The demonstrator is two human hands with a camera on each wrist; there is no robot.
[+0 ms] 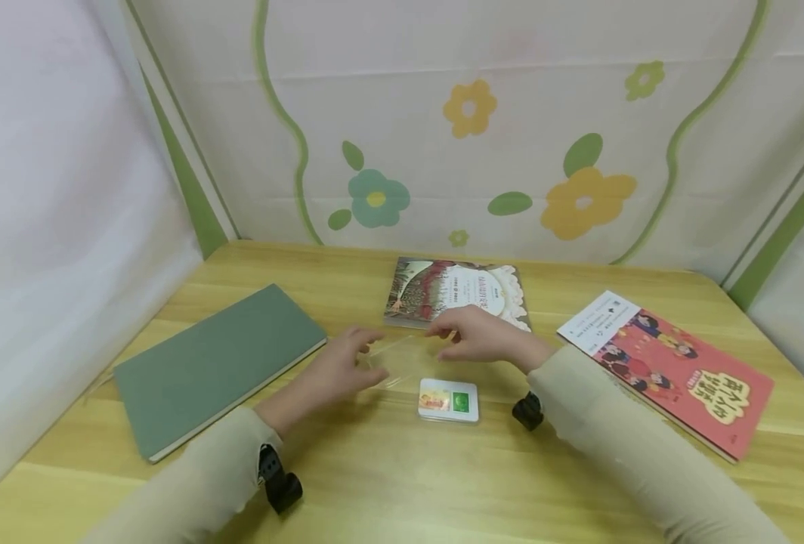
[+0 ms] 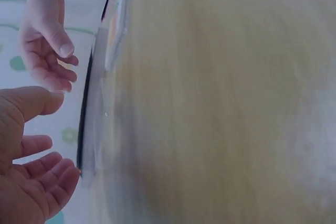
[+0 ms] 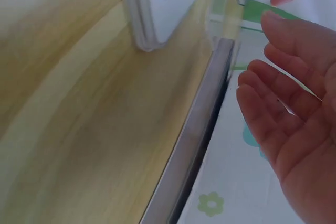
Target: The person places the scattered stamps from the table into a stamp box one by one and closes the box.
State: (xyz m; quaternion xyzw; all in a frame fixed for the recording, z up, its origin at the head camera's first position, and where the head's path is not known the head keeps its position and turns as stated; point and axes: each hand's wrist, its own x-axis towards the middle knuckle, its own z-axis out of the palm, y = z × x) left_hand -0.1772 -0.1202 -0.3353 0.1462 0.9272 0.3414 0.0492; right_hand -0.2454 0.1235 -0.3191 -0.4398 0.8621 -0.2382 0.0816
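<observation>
On the table lies a clear plastic piece [image 1: 397, 359], its edges faintly visible between the two hands. My left hand [image 1: 337, 370] is beside its left edge, thumb and fingers spread apart and loosely bent. Toward the far right edge reaches my right hand [image 1: 480, 338], fingers loosely curved with nothing in them. In the left wrist view, the left hand [image 2: 37, 156] has a gap between thumb and fingers. The right wrist view has the right hand [image 3: 294, 93] relaxed. Just nearer than the clear piece sits a stack of white-bordered cards [image 1: 447, 400], the top one with a green square.
A green hardcover book [image 1: 221, 366] lies at the left, angled. Behind the hands is a picture book [image 1: 412, 291], partly covered by the right hand in the head view. At the right lies a red book [image 1: 688, 378]. A flowered curtain [image 1: 436, 166] hangs behind the table.
</observation>
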